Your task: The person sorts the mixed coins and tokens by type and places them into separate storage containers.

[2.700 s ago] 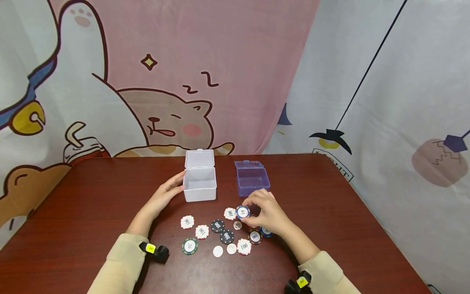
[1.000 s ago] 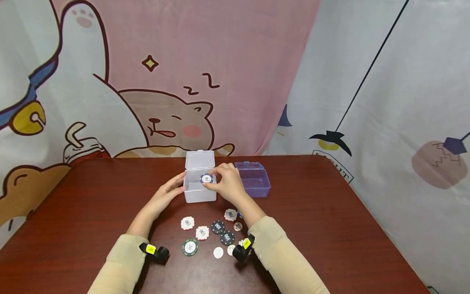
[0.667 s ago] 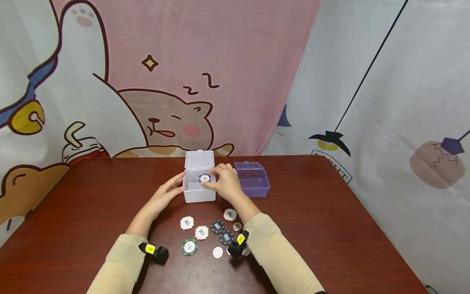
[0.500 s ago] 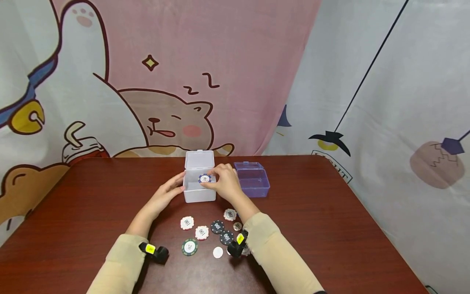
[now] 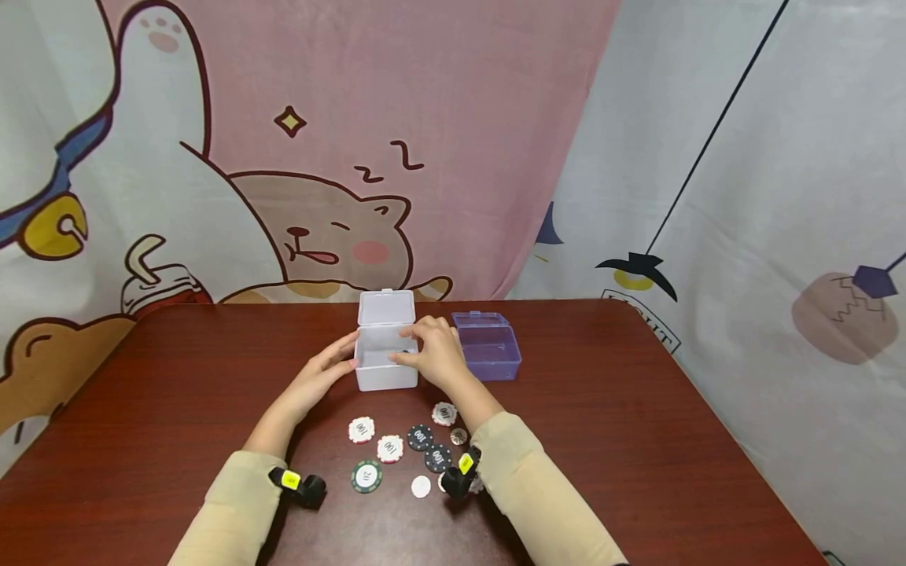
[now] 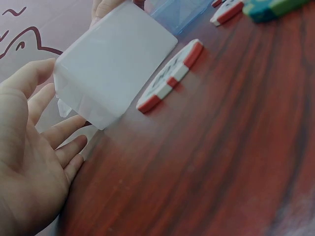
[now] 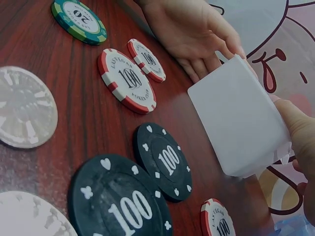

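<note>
A white lidded box (image 5: 387, 379) stands at the back of the table with its lid tipped back. My left hand (image 5: 314, 381) touches the box's left side, its fingers extended and spread in the left wrist view. My right hand (image 5: 437, 354) is over the box's right rim, thumb and forefinger apart with nothing visible between them. Inside the box, beside the right fingers, only a small dark spot shows; the blue poker chip cannot be made out. Before the box lie white-and-red poker chips (image 5: 390, 449), black poker chips (image 5: 438, 457) and a green poker chip (image 5: 366, 476).
A translucent purple box (image 5: 495, 369) with its lid up stands right of the white one, partly behind my right hand. Small pale discs (image 5: 421, 486) and a patterned disc (image 5: 458, 436) lie among the chips. My right forearm hides some chips. A printed curtain hangs behind the table.
My right hand carried a blue poker chip from the table to the white box and let go of it there. The left hand has stayed at the box.
</note>
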A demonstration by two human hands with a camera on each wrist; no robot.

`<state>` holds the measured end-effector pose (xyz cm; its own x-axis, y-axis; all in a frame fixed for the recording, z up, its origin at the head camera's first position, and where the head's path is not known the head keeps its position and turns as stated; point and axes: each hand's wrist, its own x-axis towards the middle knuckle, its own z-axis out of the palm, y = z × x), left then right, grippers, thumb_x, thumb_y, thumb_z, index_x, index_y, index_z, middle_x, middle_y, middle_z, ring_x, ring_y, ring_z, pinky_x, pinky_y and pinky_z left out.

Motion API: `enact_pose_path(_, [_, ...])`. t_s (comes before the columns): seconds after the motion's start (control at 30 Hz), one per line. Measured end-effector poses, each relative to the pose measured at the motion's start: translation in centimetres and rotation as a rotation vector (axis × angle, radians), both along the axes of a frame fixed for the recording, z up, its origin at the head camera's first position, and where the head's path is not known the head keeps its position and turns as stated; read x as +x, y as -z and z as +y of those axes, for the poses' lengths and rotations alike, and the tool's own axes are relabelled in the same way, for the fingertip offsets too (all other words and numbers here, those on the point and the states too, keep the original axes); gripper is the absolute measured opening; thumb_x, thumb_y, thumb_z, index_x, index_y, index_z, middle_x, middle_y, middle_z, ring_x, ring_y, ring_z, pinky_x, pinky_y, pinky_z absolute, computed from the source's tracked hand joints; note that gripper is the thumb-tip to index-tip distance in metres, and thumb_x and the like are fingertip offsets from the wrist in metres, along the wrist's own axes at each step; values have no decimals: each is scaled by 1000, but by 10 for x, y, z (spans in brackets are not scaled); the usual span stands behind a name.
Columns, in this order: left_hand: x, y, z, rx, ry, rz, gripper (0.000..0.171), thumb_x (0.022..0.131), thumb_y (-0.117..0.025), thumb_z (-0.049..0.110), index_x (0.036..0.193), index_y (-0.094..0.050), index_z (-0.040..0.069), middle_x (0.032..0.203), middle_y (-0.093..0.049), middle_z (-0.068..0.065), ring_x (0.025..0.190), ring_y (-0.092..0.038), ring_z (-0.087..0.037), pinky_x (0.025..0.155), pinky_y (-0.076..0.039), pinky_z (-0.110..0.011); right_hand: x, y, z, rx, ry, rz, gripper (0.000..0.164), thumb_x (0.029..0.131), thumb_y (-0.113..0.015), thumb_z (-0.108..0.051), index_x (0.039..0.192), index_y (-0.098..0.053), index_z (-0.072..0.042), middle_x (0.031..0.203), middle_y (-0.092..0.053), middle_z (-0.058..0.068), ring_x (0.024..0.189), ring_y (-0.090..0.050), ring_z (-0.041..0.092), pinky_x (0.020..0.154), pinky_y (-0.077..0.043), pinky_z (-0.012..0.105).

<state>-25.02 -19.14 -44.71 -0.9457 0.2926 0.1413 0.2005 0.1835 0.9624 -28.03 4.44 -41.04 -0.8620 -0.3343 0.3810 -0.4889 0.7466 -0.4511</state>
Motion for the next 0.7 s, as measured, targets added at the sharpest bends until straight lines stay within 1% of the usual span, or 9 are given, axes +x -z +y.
enact_pose_path(0.1, [-1, 3, -1, -5, -1, 1, 56, 98, -55, 19, 150, -34, 13, 148, -36, -20, 136, -30, -36, 106, -19, -58, 1, 1, 1, -5, -14, 0, 47, 76, -78, -47, 110, -72, -17, 98, -61, -4, 92, -47, 16, 82, -37, 36])
enact_pose_path(0.17, [0, 3, -1, -2, 1, 2, 56, 98, -55, 21, 150, -34, 14, 148, -37, -19, 136, -30, -36, 106, -19, -58, 2, 2, 2, -30, -29, 8, 46, 76, -79, -45, 111, -72, -16, 98, -61, -3, 91, -48, 16, 82, -37, 36])
enact_pose_path(0.33, [0, 3, -2, -11, 2, 8, 57, 98, -54, 19, 150, -32, 11, 148, -35, -21, 136, -29, -37, 105, -20, -60, 6, 4, 6, -102, -69, 34, 44, 76, -80, -39, 111, -72, -14, 96, -62, 0, 90, -49, 17, 81, -37, 37])
enact_pose_path(0.4, [-1, 3, -2, -17, 0, 10, 57, 99, -53, 18, 150, -31, 10, 148, -35, -22, 136, -29, -38, 105, -20, -61, 10, 5, 8, -128, -84, 36, 44, 76, -81, -38, 111, -71, -13, 96, -61, 1, 90, -49, 17, 80, -37, 38])
enact_pose_path(0.53, [0, 1, -1, -8, 0, -1, 56, 98, -54, 18, 150, -33, 12, 148, -36, -20, 136, -30, -36, 106, -19, -60, 18, 4, 9, -172, -114, 36, 43, 76, -81, -37, 110, -71, -13, 97, -62, 3, 91, -49, 15, 79, -37, 37])
enact_pose_path(0.7, [0, 1, -1, -3, 2, -2, 56, 98, -55, 20, 150, -34, 14, 148, -37, -18, 137, -29, -35, 107, -18, -59, 30, 3, 7, -217, -164, 46, 42, 75, -82, -35, 109, -71, -12, 95, -62, 2, 85, -49, 16, 77, -36, 36])
